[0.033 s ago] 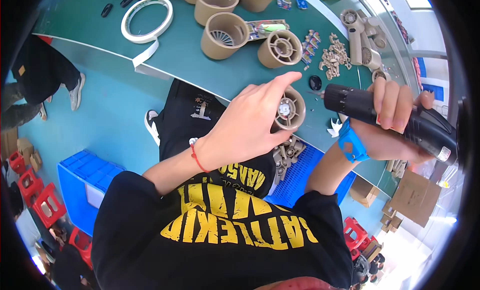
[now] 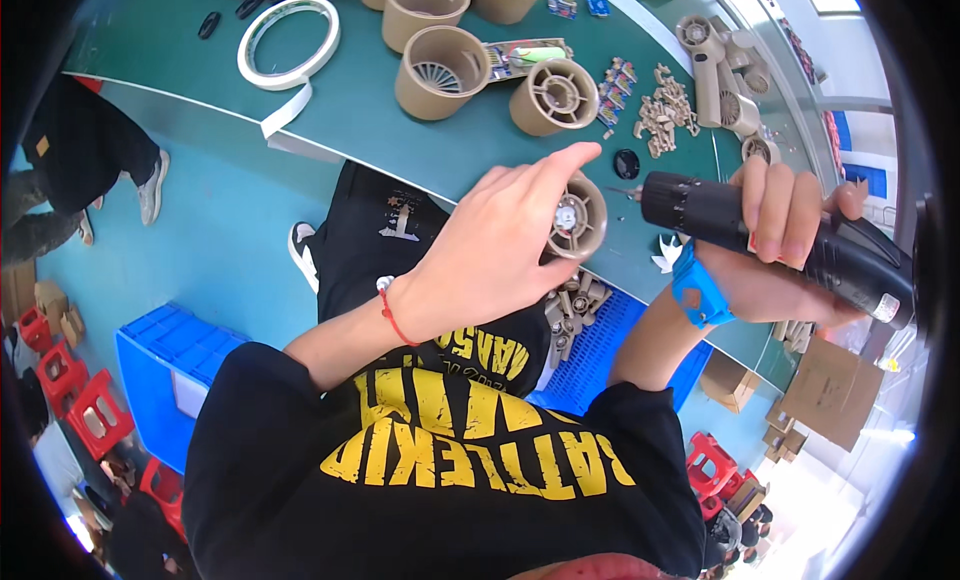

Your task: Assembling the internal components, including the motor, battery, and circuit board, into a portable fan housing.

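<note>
1. The left hand [image 2: 490, 245] has its fingers clamped around a round beige plastic fan housing [image 2: 590, 225], thumb on the near side and index finger on the far side.
2. That housing is at the worktop's near edge, its spoked open face and silver centre turned up to view.
3. The right hand [image 2: 785, 215] has its fingers wrapped tightly around a black cylindrical electric screwdriver [image 2: 690, 202], held nearly level to the right of the housing.
4. The screwdriver's thin metal bit [image 2: 622, 191] points left, its tip just beside the housing's rim; whether they touch, I cannot tell.
5. On the green worktop [image 2: 370, 130], beyond the bit, lies a small round black plastic cap [image 2: 626, 164], with a heap of small beige plastic pieces [image 2: 668, 115] farther away.
6. A second beige spoked housing [image 2: 548, 118] stands past the left hand, a deep beige plastic cup [image 2: 425, 95] to its left.
7. A white roll of tape [image 2: 270, 81] lies far left, its loose end over the edge.
8. Nearer, below the worktop, a blue plastic crate [image 2: 625, 325] holds beige parts.
</note>
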`<state>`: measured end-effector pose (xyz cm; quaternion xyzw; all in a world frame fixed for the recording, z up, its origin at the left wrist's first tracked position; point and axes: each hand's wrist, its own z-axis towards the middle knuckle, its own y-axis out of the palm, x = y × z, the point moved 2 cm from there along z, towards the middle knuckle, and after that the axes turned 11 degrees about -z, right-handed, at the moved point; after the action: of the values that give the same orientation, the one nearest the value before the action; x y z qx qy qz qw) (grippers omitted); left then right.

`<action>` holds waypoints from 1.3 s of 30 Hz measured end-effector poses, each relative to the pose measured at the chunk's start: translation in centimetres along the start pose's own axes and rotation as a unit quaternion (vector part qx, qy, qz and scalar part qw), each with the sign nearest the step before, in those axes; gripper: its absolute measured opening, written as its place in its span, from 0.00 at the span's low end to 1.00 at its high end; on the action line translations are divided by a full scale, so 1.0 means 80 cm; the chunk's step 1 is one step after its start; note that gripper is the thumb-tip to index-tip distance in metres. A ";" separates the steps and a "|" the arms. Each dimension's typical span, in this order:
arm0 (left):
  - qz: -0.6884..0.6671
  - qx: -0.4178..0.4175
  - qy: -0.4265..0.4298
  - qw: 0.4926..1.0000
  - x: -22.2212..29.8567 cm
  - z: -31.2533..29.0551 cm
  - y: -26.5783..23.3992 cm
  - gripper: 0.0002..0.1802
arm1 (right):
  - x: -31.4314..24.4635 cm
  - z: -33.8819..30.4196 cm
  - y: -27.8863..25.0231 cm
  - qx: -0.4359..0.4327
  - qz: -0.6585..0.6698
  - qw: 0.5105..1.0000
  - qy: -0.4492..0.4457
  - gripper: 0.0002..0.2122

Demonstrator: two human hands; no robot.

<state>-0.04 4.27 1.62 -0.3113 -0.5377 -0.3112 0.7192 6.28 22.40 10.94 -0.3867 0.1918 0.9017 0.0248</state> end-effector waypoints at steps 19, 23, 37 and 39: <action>0.018 0.009 0.050 0.999 -0.017 0.009 0.007 0.33 | 0.032 -0.007 0.033 -0.184 -0.007 0.983 0.006 0.39; 0.011 0.013 0.065 0.998 -0.020 0.009 0.007 0.32 | 0.028 -0.004 0.039 -0.190 -0.036 0.981 0.006 0.39; 0.006 0.025 0.080 0.996 -0.021 0.012 0.009 0.31 | 0.030 0.000 0.033 -0.179 -0.016 0.982 0.055 0.38; 0.000 0.021 0.079 0.997 -0.021 0.013 0.011 0.31 | 0.027 0.001 0.029 -0.177 -0.026 0.982 0.057 0.38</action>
<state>-0.33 5.84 0.14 -0.2707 -0.4858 -0.3236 0.7655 4.28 20.04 10.23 -0.4407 0.0198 0.8969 -0.0320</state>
